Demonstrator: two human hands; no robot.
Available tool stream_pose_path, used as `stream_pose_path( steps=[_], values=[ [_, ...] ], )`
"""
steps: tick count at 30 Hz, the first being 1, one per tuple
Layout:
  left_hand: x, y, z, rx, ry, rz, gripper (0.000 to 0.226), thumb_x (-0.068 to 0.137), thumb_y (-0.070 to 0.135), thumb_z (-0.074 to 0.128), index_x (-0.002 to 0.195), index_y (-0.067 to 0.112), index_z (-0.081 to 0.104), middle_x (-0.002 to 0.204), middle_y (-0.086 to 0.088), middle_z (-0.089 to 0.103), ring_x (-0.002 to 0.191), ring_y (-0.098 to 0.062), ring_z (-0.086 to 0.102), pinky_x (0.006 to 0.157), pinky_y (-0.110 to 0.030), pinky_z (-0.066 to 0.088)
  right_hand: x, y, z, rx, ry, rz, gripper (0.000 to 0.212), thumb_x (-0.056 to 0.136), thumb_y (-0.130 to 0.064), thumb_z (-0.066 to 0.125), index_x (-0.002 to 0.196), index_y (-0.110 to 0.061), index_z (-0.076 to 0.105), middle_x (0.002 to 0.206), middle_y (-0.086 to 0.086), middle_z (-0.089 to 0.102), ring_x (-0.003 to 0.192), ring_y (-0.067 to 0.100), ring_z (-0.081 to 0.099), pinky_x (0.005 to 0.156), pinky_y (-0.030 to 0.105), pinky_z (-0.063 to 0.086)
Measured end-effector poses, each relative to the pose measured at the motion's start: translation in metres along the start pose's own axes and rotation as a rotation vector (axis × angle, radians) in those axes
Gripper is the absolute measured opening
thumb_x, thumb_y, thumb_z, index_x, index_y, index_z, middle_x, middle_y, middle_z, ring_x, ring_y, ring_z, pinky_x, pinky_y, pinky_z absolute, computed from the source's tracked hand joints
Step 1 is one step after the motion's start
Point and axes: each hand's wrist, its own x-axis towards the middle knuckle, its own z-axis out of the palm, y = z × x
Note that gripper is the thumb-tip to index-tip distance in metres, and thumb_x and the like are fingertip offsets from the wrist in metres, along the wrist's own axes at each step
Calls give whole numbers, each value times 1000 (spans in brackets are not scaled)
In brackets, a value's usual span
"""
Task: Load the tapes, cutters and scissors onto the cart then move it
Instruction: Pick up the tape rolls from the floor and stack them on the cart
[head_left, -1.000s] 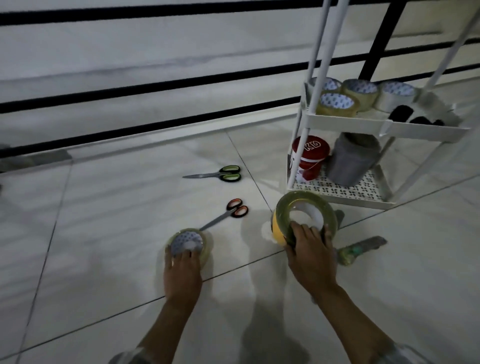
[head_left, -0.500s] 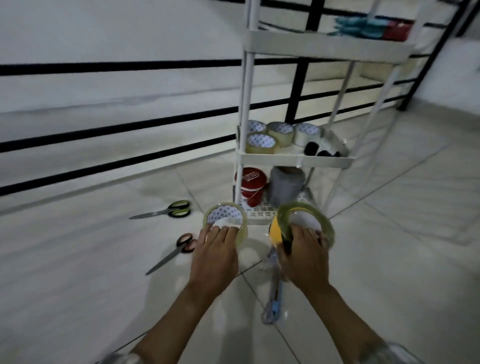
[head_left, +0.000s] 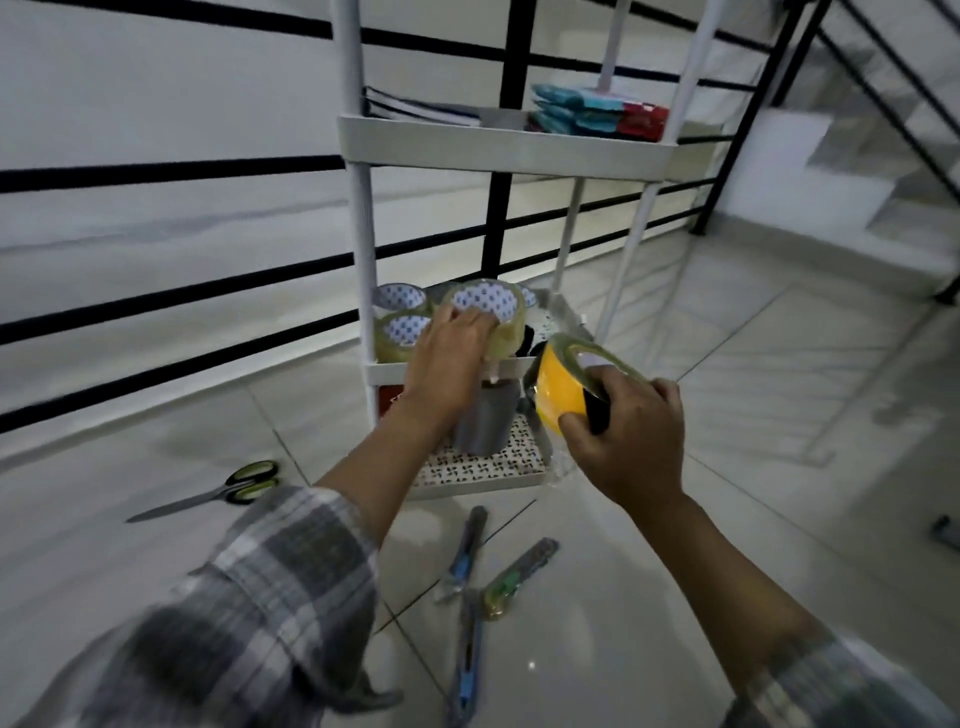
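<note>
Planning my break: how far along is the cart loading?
Done: clear tape rolls sit on the cart's middle shelf. In hand: left hand sets a clear roll there; right hand holds yellow tape. Left: scissors and cutters on the floor, then moving the cart.

no legible txt, labels or nos. anywhere

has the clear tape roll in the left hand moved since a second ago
Yes. The clear tape roll in the left hand was on the floor by the scissors; now it is raised to the cart's middle shelf, beside the rolls there.
</note>
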Motion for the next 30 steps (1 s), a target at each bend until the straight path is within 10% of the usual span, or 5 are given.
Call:
stream_pose_path(
  steps=[17, 30],
  values=[
    [50, -4, 26, 35, -381, -16, 28, 85, -4, 50, 112, 0, 59, 120, -18, 48, 116, -36, 44, 85, -42, 44, 80, -9, 6, 243, 37, 43, 36, 72, -37, 45, 94, -13, 62, 68, -10, 49, 63, 11, 43, 80, 29, 36],
    [27, -26, 48, -87, -342, -57, 40, 91, 11, 40, 131, 5, 45, 137, -16, 38, 120, -37, 43, 101, -50, 40, 103, 5, 27, 204, -69, -13, 37, 75, -35, 52, 105, -13, 60, 83, -2, 59, 79, 18, 52, 91, 32, 32]
  ],
)
